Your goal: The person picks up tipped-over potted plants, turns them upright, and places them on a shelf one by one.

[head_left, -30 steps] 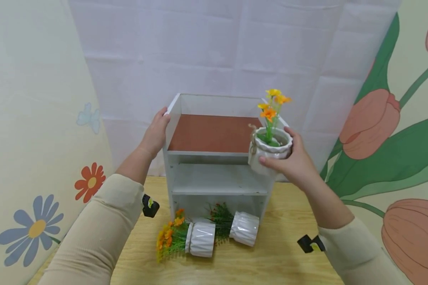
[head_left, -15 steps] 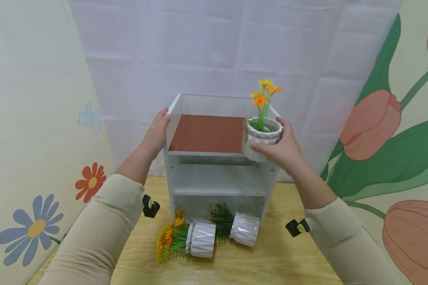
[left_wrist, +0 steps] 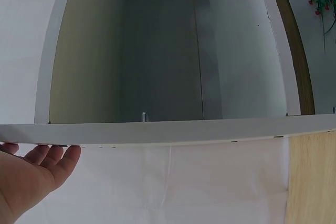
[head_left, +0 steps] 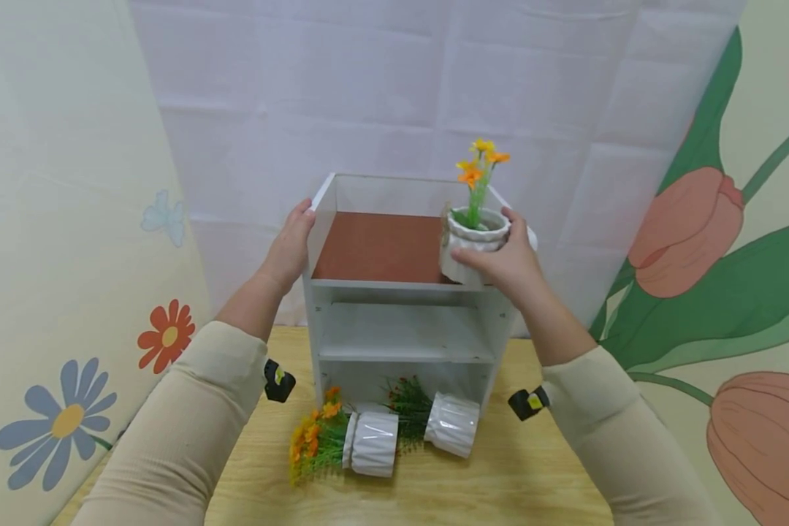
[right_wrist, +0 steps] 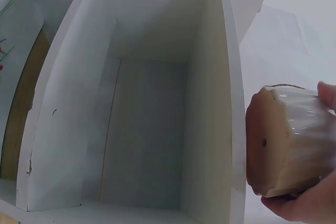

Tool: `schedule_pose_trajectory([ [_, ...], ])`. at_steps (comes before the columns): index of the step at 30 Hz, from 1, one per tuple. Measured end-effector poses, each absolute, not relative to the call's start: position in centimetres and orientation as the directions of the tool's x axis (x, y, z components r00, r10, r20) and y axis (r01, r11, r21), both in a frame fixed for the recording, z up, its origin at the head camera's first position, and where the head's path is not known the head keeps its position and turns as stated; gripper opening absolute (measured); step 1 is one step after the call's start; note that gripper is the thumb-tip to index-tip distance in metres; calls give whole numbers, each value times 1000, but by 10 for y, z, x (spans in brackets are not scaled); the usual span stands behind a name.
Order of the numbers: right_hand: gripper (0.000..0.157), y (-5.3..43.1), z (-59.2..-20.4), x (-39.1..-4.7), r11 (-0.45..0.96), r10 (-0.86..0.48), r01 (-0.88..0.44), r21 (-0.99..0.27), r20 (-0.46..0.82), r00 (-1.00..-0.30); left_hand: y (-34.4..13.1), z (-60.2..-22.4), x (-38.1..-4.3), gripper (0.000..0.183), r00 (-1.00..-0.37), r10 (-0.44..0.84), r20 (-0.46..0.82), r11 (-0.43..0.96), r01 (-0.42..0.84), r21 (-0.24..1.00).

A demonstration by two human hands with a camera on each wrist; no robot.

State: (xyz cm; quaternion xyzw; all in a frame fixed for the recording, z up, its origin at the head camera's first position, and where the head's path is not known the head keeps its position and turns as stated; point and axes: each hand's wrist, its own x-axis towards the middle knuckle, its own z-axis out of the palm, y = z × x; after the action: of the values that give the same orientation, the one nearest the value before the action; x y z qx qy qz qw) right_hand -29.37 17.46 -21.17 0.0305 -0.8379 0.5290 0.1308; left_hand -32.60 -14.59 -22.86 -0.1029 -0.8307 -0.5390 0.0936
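Observation:
My right hand [head_left: 516, 259] holds a white ceramic flowerpot [head_left: 465, 252] with yellow and orange artificial flowers, thumb in front and fingers behind. The pot is upright at the right front of the brown top board [head_left: 375, 248] of a white shelf unit [head_left: 404, 332]. In the right wrist view, the pot's underside [right_wrist: 268, 142] shows a small hole, close to the top board's edge. My left hand [head_left: 289, 245] holds the unit's left side panel, thumb at its top edge. In the left wrist view, the fingers [left_wrist: 68, 163] lie against the panel's outer face.
Two more white pots lie on their sides on the wooden table [head_left: 500, 482] before the unit: one with orange flowers [head_left: 371, 442], one with red-dotted greenery [head_left: 452, 425]. A white cloth [head_left: 381, 88] hangs behind. Painted walls flank both sides.
My right hand has carried the flowerpot left and farther back, from the unit's right side to over the top board's front right. My left hand stays on the panel.

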Motion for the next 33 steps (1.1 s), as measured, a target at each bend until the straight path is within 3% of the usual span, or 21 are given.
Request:
schedule_pose_trajectory([
  [33,115,168,-212,-337,476,243,-105,-873,246,-938,-145,-230,-326,62,-965,70,253,421,258,869],
])
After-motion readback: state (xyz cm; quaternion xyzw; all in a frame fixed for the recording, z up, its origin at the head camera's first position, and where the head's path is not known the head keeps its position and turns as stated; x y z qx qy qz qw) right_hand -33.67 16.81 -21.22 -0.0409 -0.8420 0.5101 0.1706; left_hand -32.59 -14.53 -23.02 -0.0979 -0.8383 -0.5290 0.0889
